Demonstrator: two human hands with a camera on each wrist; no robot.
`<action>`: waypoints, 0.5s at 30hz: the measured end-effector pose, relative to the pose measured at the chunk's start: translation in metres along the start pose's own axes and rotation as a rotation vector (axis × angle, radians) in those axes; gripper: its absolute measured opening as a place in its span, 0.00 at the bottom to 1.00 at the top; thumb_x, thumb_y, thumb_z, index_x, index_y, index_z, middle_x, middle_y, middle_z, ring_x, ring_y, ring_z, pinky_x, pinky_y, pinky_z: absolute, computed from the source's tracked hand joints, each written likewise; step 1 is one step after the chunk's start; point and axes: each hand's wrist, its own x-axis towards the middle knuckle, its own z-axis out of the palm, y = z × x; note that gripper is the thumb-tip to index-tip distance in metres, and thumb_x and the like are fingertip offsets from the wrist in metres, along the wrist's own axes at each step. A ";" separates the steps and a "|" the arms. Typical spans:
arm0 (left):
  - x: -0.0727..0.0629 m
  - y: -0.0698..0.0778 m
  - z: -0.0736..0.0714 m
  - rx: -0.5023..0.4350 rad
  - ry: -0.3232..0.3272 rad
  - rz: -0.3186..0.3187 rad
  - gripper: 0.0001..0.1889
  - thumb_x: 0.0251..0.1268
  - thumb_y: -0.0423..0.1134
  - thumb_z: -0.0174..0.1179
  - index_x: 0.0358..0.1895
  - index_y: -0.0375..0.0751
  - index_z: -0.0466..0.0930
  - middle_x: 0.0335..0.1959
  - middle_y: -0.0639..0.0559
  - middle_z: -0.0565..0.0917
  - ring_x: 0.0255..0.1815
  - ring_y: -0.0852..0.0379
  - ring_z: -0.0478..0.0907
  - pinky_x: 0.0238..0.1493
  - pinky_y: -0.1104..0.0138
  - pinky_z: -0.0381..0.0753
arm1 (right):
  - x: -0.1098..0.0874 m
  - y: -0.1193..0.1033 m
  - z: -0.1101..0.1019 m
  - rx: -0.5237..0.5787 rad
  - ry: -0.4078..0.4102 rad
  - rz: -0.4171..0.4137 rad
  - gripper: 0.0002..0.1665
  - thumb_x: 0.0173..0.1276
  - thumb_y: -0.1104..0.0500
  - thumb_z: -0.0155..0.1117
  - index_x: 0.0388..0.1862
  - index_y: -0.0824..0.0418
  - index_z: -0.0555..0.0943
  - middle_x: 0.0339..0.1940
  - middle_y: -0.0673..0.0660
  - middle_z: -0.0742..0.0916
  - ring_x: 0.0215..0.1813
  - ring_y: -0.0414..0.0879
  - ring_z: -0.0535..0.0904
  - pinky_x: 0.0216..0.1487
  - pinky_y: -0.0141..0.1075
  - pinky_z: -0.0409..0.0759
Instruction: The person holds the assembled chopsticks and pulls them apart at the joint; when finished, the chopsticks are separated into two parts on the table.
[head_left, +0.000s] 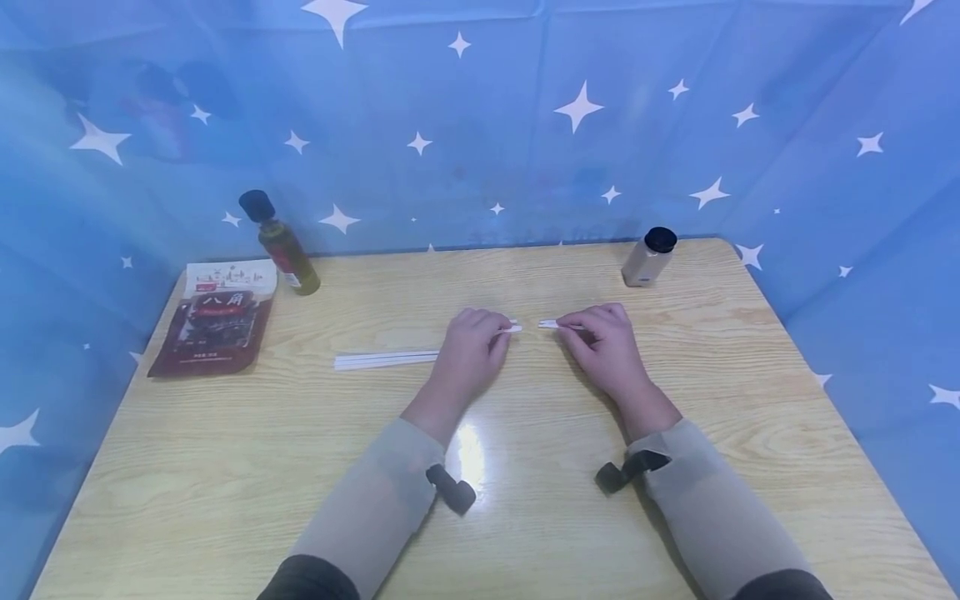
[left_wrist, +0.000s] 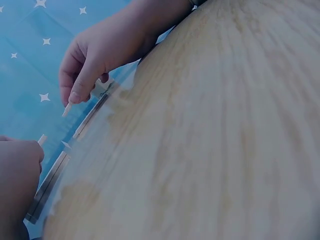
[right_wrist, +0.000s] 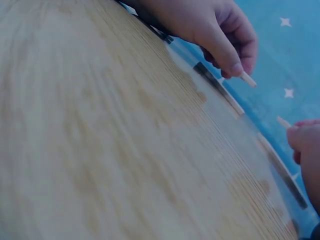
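Observation:
My left hand (head_left: 471, 343) pinches a thin white stick (head_left: 513, 329) between thumb and fingers, its short end pointing right. Facing it across a small gap, my right hand (head_left: 603, 343) pinches another white stick piece (head_left: 549, 324) that points left. Whether these are chopsticks or something else I cannot tell, as the fingers hide most of them. Several long white sticks (head_left: 386, 360) lie side by side on the table at the left hand's outer side. In the right wrist view, the stick end (right_wrist: 248, 79) shows beneath the left thumb; the right hand (right_wrist: 307, 145) is partly cut off.
A wooden table (head_left: 240, 475) stands against a blue star-patterned curtain (head_left: 465, 100). At the back left are a brown bag (head_left: 213, 321) with Chinese print and a greenish bottle (head_left: 288, 254) with a black cap. A small jar (head_left: 647, 260) with a black lid stands back right.

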 end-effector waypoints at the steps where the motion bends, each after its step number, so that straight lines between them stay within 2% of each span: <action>1: 0.000 0.000 0.000 0.008 -0.002 -0.004 0.06 0.77 0.35 0.64 0.49 0.40 0.88 0.48 0.50 0.90 0.52 0.51 0.82 0.65 0.59 0.75 | 0.000 0.001 0.001 -0.005 0.002 -0.017 0.06 0.69 0.65 0.77 0.43 0.59 0.92 0.39 0.56 0.92 0.49 0.57 0.76 0.55 0.51 0.69; 7: 0.000 0.002 0.001 0.052 0.018 -0.023 0.04 0.74 0.36 0.68 0.46 0.44 0.91 0.45 0.52 0.87 0.50 0.51 0.80 0.60 0.55 0.76 | 0.001 0.004 0.005 -0.045 0.034 -0.108 0.06 0.64 0.65 0.81 0.40 0.60 0.93 0.38 0.60 0.90 0.46 0.61 0.77 0.56 0.57 0.68; 12: 0.003 0.002 0.002 0.049 0.061 -0.006 0.03 0.69 0.33 0.74 0.42 0.42 0.92 0.41 0.50 0.87 0.45 0.49 0.80 0.52 0.54 0.78 | 0.003 0.003 0.005 -0.075 0.019 -0.110 0.07 0.63 0.64 0.82 0.40 0.61 0.94 0.39 0.64 0.87 0.47 0.64 0.75 0.55 0.60 0.67; 15: 0.004 0.002 0.002 0.057 0.065 -0.005 0.03 0.67 0.33 0.75 0.41 0.42 0.93 0.40 0.50 0.88 0.44 0.49 0.81 0.49 0.54 0.79 | 0.004 0.002 0.004 -0.083 0.003 -0.097 0.06 0.63 0.64 0.82 0.40 0.60 0.94 0.40 0.64 0.87 0.48 0.64 0.75 0.56 0.60 0.67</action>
